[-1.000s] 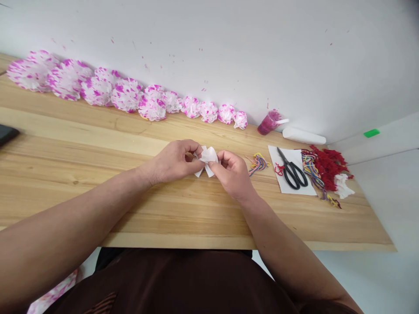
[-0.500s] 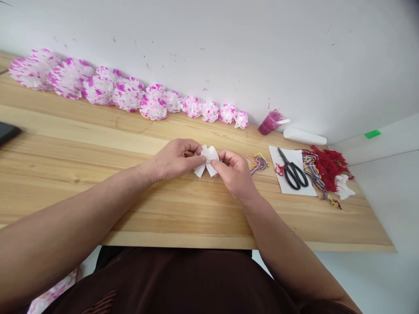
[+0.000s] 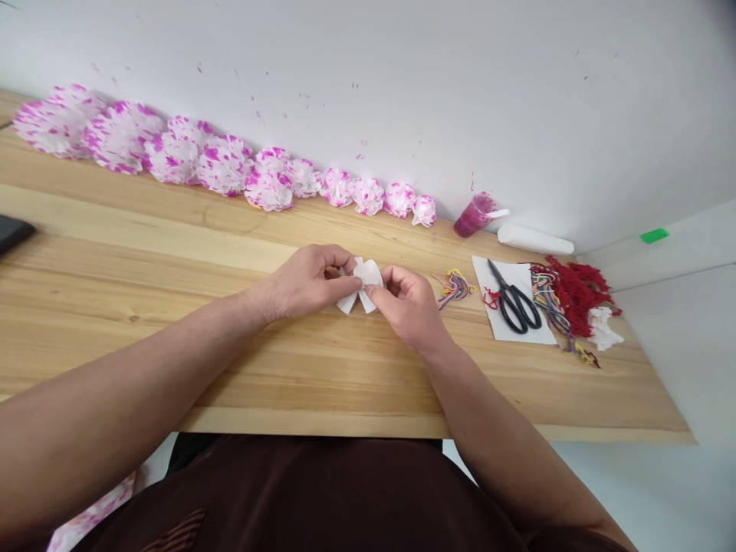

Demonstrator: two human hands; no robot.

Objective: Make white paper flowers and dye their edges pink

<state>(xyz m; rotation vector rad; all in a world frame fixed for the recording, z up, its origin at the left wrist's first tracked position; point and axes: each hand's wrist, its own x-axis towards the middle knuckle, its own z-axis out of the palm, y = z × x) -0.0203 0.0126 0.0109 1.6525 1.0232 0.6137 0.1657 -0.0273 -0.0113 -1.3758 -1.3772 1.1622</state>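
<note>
A small piece of white paper (image 3: 368,272), bunched at its middle with its ends fanned out like a bow, is held over the wooden table (image 3: 230,383). My left hand (image 3: 313,281) pinches it from the left, thumb pressed near the centre. From the other side my right hand (image 3: 411,303) closes thumb and fingers on it. The fingertips hide most of the paper's middle. Just right of my right hand lies a small bundle of coloured yarn (image 3: 455,288).
White-and-purple paper pompoms (image 3: 227,165) line the wall. A plastic cup (image 3: 474,215) with purple contents stands beside a white roll (image 3: 536,239). Black-handled scissors (image 3: 520,308) lie on white paper (image 3: 501,330); red yarn (image 3: 578,290) is heaped at the right. A dark object (image 3: 14,232) sits far left.
Both hands stay closed on the white paper. The paper has shifted very slightly left and its ends sit at a slightly different angle.
</note>
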